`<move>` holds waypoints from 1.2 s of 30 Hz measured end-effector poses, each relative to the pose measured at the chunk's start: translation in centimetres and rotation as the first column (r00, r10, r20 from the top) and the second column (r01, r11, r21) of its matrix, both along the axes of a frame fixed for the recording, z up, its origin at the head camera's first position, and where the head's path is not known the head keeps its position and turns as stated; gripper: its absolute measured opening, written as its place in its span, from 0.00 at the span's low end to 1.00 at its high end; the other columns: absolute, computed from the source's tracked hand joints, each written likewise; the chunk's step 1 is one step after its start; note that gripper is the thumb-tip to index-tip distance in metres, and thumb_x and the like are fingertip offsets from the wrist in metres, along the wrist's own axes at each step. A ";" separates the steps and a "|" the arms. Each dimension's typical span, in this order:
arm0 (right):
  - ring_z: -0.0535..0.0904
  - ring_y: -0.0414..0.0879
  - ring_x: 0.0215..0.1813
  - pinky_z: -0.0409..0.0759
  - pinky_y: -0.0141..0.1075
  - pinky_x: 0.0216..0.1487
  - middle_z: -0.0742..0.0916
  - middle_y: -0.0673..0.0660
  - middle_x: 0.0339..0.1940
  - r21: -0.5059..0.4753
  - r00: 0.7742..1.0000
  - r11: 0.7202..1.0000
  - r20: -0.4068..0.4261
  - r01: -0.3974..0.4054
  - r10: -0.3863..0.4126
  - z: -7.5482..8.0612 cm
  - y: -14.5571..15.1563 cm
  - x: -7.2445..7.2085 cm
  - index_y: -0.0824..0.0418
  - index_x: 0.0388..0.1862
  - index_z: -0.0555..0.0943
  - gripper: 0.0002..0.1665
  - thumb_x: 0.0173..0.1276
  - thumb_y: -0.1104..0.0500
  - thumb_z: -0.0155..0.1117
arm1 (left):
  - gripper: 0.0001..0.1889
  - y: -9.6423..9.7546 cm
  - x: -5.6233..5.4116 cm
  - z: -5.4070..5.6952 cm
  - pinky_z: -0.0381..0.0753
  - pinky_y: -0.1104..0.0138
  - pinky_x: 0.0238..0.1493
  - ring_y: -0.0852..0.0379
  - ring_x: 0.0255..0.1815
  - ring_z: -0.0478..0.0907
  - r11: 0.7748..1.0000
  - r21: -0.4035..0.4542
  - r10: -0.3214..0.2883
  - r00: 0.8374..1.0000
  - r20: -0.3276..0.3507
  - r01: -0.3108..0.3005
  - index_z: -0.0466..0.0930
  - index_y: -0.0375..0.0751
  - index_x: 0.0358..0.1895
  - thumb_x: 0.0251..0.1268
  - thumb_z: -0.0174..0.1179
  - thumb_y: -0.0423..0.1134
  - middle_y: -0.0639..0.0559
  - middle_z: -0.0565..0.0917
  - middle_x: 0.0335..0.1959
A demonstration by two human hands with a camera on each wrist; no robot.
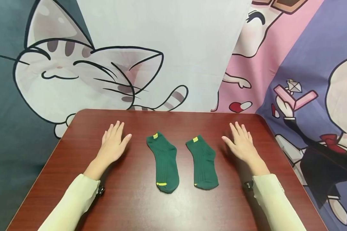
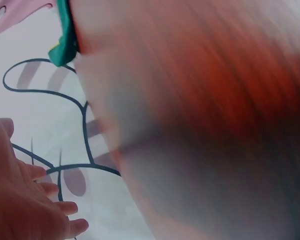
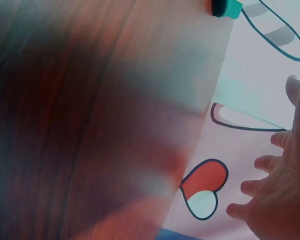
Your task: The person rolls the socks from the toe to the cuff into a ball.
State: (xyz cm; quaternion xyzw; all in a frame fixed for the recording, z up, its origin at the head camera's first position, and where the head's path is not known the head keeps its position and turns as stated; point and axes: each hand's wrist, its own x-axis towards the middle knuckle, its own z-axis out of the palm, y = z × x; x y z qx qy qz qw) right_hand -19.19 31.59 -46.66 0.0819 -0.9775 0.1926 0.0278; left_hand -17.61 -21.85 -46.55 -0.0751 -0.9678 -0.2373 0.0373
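Observation:
Two dark green ribbed socks lie flat side by side on the brown wooden table [image 1: 127, 205]. The left sock [image 1: 166, 163] and the right sock [image 1: 203, 163] each have a yellow patch at the cuff and a yellow mark near the toe. To the left of the socks is my left hand [image 1: 113, 144], palm down with straight, spread fingers and nothing held. My right hand [image 1: 243, 144] mirrors it on the other side, fingers also straight and holding nothing. Part of a green sock [image 2: 65, 45] shows at the top of the left wrist view.
Behind the table's far edge hangs a cartoon-printed cloth [image 1: 167, 25] with a cat on its left part. Another printed figure [image 1: 321, 160] fills the right side. Dark straps with a small device [image 1: 101, 190] sit at the wrists under pale sleeves [image 1: 72, 202].

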 end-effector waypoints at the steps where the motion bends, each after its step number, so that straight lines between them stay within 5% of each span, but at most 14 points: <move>1: 0.40 0.69 0.82 0.40 0.72 0.73 0.53 0.67 0.83 0.002 1.000 1.000 0.002 0.000 0.000 0.0 -0.1 0.0 0.57 0.83 0.51 0.49 0.76 0.31 0.48 | 0.40 0.2 0.1 0.1 0.40 0.33 0.74 0.32 0.82 0.39 1.000 0.012 0.001 1.000 0.000 -0.001 0.49 0.35 0.81 0.81 0.37 0.62 0.33 0.49 0.81; 15: 0.45 0.69 0.81 0.44 0.71 0.74 0.57 0.69 0.82 -0.010 0.999 0.999 0.017 -0.043 0.043 -0.2 -2.2 0.5 0.60 0.82 0.55 0.46 0.77 0.35 0.51 | 0.37 2.8 1.2 1.0 0.42 0.34 0.75 0.34 0.82 0.43 0.995 0.080 -0.050 0.999 -0.015 0.051 0.53 0.34 0.80 0.81 0.41 0.58 0.35 0.52 0.81; 36: 0.62 0.69 0.73 0.56 0.68 0.71 0.69 0.71 0.72 -0.044 0.990 0.990 -0.053 -0.132 0.129 -1.1 -3.8 0.8 0.65 0.78 0.62 0.40 0.77 0.45 0.58 | 0.34 6.6 2.7 0.5 0.50 0.35 0.73 0.35 0.77 0.54 0.980 0.144 -0.140 0.990 -0.016 0.140 0.60 0.34 0.76 0.79 0.50 0.53 0.35 0.61 0.77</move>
